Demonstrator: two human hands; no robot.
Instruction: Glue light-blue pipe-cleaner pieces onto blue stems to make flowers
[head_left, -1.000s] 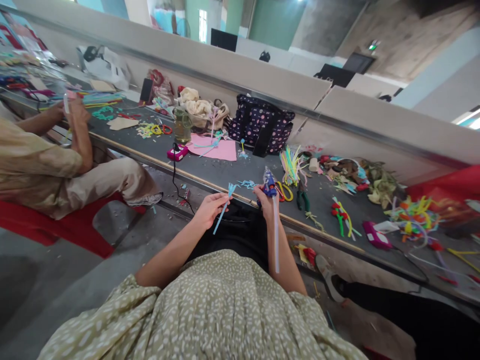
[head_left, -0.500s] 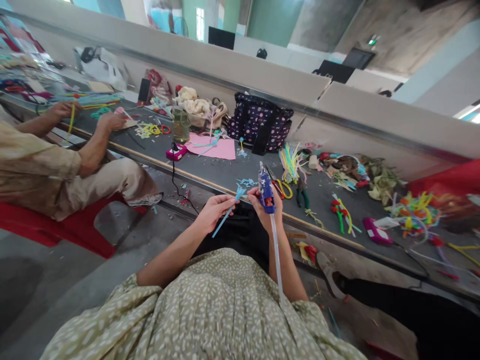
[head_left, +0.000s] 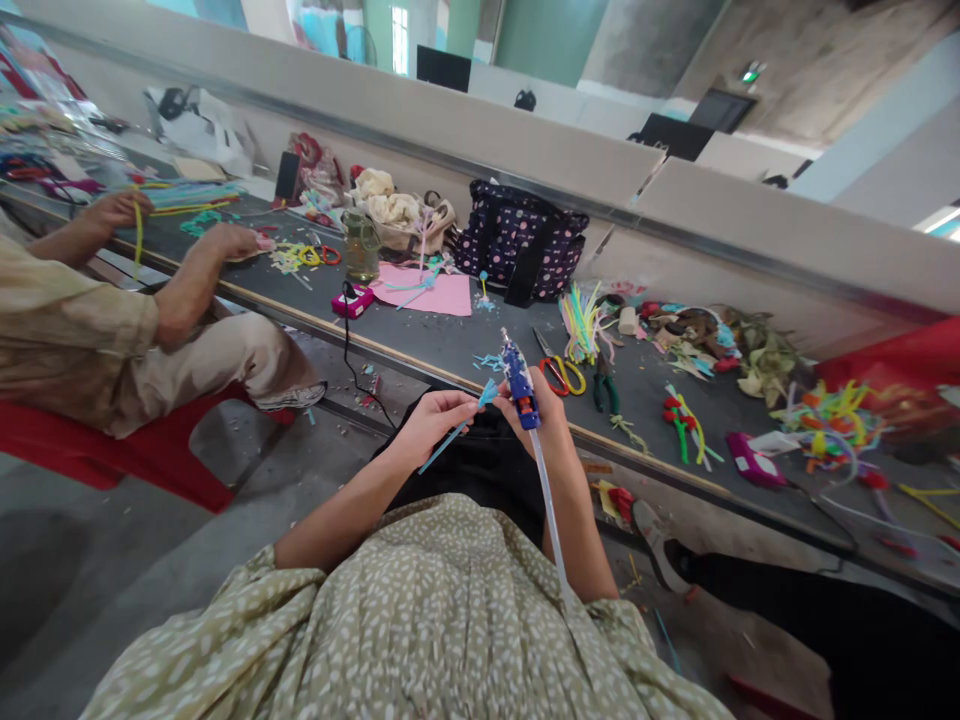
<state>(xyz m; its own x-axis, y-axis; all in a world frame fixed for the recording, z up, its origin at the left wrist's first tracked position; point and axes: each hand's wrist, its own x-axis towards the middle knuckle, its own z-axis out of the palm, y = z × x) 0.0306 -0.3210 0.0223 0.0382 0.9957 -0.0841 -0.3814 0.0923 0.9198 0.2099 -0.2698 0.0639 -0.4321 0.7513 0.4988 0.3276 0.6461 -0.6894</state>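
My left hand pinches a light blue pipe cleaner, whose upper end carries a small cluster of blue pieces. A blue glue gun with a long clear glue stick is in my right hand, its nozzle pointing up and away from me. The thumb of that hand is close beside the blue cluster; whether it touches cannot be made out. Short blue pieces lie on the dark table just beyond my hands.
Scissors, green-handled pliers and a pipe cleaner bundle lie to the right. A pink sheet, a glass jar and a dotted bag stand behind. At left sits a co-worker.
The glue gun has tilted and shifted left. The blue cluster has turned to the right, close to my right thumb. At left, the co-worker's hands have moved slightly.
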